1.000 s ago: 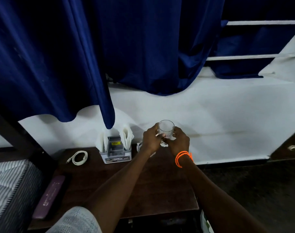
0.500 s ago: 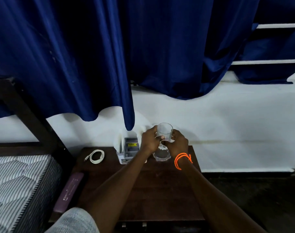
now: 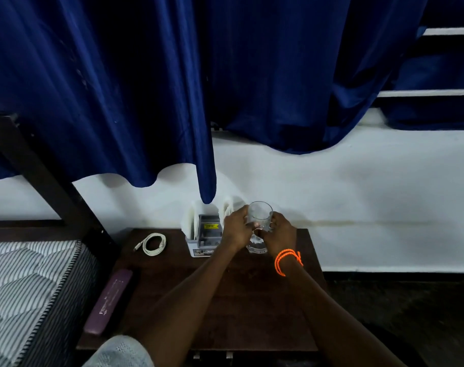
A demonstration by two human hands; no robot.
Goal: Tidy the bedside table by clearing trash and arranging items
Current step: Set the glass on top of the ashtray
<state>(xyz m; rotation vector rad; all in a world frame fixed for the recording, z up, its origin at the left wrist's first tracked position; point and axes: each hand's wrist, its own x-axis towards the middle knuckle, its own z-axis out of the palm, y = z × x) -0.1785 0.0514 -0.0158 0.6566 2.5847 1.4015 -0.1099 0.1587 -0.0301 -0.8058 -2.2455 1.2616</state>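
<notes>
A big dark blue curtain (image 3: 151, 83) hangs down over a white wall (image 3: 358, 194). On the left is a bed with a striped mattress (image 3: 27, 282) and a dark wooden post (image 3: 40, 173). The floor (image 3: 410, 313) on the right is dark.

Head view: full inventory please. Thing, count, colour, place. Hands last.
bedside table: 1, dark brown wood, centre, against the wall
glass: 1, clear, upper one, held in both hands at the table's back
second glass: 1, clear, standing on the table directly under the held one
organiser box: 1, white and grey, back of the table, white papers upright in it
cable: 1, white, coiled, back left of the table
flat case: 1, purple, left edge of the table
mattress: 1, grey-striped, far left
curtain: dark blue, hanging above the table
wristband: orange, right wrist
left hand: on the glass's left side
right hand: on the glass's right side
</notes>
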